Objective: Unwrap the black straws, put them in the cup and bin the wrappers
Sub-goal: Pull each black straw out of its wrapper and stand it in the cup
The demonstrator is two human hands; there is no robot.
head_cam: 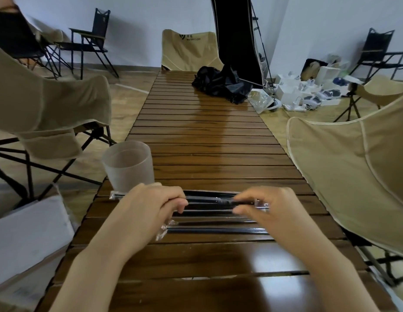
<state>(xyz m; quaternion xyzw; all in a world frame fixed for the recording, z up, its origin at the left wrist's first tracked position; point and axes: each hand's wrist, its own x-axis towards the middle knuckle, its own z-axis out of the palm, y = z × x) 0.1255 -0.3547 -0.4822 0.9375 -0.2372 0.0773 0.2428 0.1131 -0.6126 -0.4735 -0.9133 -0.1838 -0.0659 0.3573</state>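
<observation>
Above the slatted counter (207, 136), my left hand (148, 208) and right hand (270, 206) each pinch 1 wrapped black straw (209, 201) between curled fingers; further wrapped straws (218, 229) lie beneath, frosted cup (128, 165) stands left.

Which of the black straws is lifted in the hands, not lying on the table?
The wrapped straw pinched between left hand and right hand, near the cup. The other straws lie flat, nearer the person.

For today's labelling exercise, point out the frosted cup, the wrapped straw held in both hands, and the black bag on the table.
frosted cup (128, 167): head view, on its side wall.
wrapped straw (209, 200): head view, on its middle between the hands.
black bag (220, 85): head view, on its crumpled middle.
</observation>
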